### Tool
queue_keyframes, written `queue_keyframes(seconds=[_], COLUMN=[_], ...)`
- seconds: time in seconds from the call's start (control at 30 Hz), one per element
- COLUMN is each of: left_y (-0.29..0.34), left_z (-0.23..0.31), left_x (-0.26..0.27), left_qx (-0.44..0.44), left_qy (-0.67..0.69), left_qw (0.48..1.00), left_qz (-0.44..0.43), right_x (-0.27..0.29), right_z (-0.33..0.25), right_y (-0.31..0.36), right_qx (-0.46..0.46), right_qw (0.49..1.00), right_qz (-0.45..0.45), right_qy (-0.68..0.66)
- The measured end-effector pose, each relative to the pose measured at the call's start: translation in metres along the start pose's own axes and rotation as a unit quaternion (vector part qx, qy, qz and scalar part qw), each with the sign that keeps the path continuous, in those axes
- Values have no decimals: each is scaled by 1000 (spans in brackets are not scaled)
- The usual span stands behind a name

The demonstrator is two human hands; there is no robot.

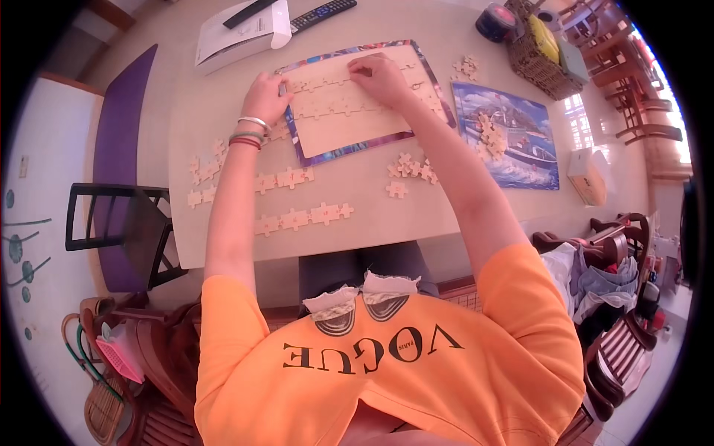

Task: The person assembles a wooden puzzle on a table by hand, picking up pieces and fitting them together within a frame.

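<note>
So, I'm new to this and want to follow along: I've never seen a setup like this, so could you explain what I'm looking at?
There is no machine here, just a person's two bare hands. The one picture comes from a wide fisheye camera worn on the head, looking down, so straight edges bend.

On the table lies a colourful-edged puzzle tray with rows of pale pieces in it. More puzzle pieces lie outside, and some rest on a boat picture to the right. Beyond are a white box, a remote control and a wicker basket.

The left hand is at the tray's left edge; the right hand is over its upper part. I can't tell whether either holds a piece.
</note>
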State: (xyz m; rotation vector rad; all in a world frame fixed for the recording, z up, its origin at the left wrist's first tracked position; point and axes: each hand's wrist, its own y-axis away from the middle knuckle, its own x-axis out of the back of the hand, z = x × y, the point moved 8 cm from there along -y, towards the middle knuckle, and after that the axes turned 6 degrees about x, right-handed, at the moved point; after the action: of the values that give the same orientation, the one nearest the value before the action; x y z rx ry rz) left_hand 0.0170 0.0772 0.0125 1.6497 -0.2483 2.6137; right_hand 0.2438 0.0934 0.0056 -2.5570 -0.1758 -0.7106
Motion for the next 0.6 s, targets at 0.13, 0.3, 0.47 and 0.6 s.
queue_keyframes(seconds=[0.13, 0.3, 0.47, 0.6], left_y=[1, 0, 1, 2], left_z=[-1, -1, 1, 4], left_x=[0, 0, -1, -1], left_qx=[1, -3, -22, -38], left_qy=[2, 12, 29, 23], left_qw=[1000, 1000, 999, 999], left_qz=[6, 9, 18, 27], right_x=[-2, -1, -2, -2], right_z=[-1, -5, -4, -2], right_y=[2, 1, 1, 1], right_qx=[3, 23, 15, 12], right_qw=[1000, 1000, 1000, 1000], right_qz=[1, 10, 8, 6], right_qy=[5, 10, 24, 26])
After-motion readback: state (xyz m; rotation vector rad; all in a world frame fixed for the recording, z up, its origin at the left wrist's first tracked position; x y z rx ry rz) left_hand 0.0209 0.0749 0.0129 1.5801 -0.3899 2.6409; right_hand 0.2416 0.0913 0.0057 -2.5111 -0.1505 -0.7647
